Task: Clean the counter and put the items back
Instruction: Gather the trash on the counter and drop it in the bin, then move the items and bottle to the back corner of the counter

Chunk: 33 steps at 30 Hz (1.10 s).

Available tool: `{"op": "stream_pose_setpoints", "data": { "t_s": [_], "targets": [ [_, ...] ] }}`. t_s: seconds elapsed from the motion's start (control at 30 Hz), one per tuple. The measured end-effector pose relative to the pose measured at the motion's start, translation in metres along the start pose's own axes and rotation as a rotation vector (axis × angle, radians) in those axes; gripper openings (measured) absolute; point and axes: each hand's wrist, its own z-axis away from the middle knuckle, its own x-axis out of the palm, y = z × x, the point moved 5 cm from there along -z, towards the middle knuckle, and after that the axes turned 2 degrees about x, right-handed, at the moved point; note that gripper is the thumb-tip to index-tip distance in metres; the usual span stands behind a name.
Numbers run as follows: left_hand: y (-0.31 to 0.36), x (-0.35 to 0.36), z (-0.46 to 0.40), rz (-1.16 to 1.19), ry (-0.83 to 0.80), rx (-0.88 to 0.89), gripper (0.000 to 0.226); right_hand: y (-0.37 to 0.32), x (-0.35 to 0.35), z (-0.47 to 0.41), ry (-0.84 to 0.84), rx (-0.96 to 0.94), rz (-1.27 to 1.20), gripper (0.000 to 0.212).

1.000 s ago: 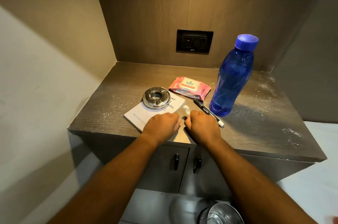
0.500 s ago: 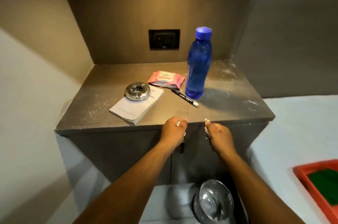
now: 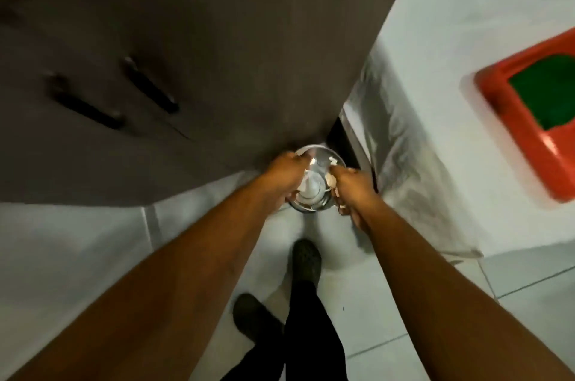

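Pale floor tiles fill the near ground, with a dark cabinet rising beyond them and two black handles on its doors. At the cabinet's foot stands a shiny metal bin, white scraps inside. Left hand and right hand hover over its rim, each loosely curled; whether they grip anything is blurred. Right of them, a red tray holds something green.
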Motion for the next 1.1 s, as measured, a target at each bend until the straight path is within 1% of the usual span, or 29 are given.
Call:
{"op": "stream_pose_setpoints", "data": {
  "t_s": [0.1,0.2,0.3,0.33,0.37,0.43,0.47,0.53,0.6,0.63,0.67,0.73,0.8,0.87,0.9,0.93,1.0,1.03,1.1],
  "targets": [
    [-0.049,0.039,-0.077,0.048,-0.004,-0.077,0.05,0.038,0.005,-0.082,-0.006,0.05,0.073,0.026],
    [-0.093,0.065,-0.155,0.043,-0.003,-0.13,0.045,0.073,0.014,-0.158,-0.007,0.096,0.011,0.022],
    [-0.126,0.077,-0.21,0.093,-0.012,-0.199,0.034,0.099,0.032,-0.218,-0.084,0.031,0.019,0.02],
    [-0.134,0.079,-0.222,0.091,-0.028,-0.212,0.035,0.107,0.038,-0.232,-0.115,0.019,-0.001,0.02],
    [-0.14,0.08,-0.231,0.103,-0.063,-0.23,0.039,0.113,0.042,-0.243,-0.132,0.023,-0.022,0.021],
    [-0.144,0.081,-0.239,0.196,-0.146,-0.276,0.057,0.119,0.045,-0.255,-0.157,0.026,-0.068,0.024],
    [-0.143,0.079,-0.241,0.246,-0.162,-0.289,0.065,0.12,0.046,-0.259,-0.171,0.013,-0.088,0.027],
    [-0.137,0.072,-0.239,0.282,-0.152,-0.29,0.069,0.116,0.044,-0.258,-0.188,-0.018,-0.133,0.038],
    [-0.131,0.067,-0.231,0.296,-0.138,-0.269,0.066,0.111,0.039,-0.248,-0.173,-0.032,-0.175,0.054],
    [-0.127,0.064,-0.224,0.301,-0.136,-0.262,0.064,0.109,0.034,-0.241,-0.155,-0.028,-0.176,0.059],
    [-0.123,0.061,-0.214,0.286,-0.136,-0.252,0.064,0.106,0.029,-0.231,-0.136,-0.006,-0.173,0.063],
    [-0.118,0.052,-0.197,0.222,-0.138,-0.234,0.069,0.104,0.018,-0.216,-0.131,0.098,-0.18,0.071],
    [-0.112,0.04,-0.174,0.167,-0.128,-0.223,0.076,0.098,0.006,-0.198,-0.149,0.132,-0.22,0.062],
    [-0.104,0.025,-0.148,0.128,-0.107,-0.184,0.081,0.089,-0.003,-0.181,-0.139,0.096,-0.256,0.056],
    [-0.101,0.018,-0.135,0.098,-0.09,-0.162,0.079,0.085,-0.006,-0.172,-0.121,0.073,-0.26,0.055],
    [-0.096,0.008,-0.117,0.061,-0.065,-0.133,0.072,0.079,-0.008,-0.158,-0.101,0.048,-0.259,0.054],
    [-0.085,-0.014,-0.076,-0.028,-0.006,-0.073,0.046,0.062,-0.009,-0.118,-0.086,0.023,-0.266,0.056],
    [-0.077,-0.026,-0.054,-0.076,0.025,-0.043,0.043,0.051,-0.009,-0.097,-0.095,0.0,-0.265,0.06],
    [-0.059,-0.046,-0.007,-0.12,0.069,0.019,0.046,0.025,-0.008,-0.05,-0.134,-0.083,-0.211,0.071]
  ]
}}
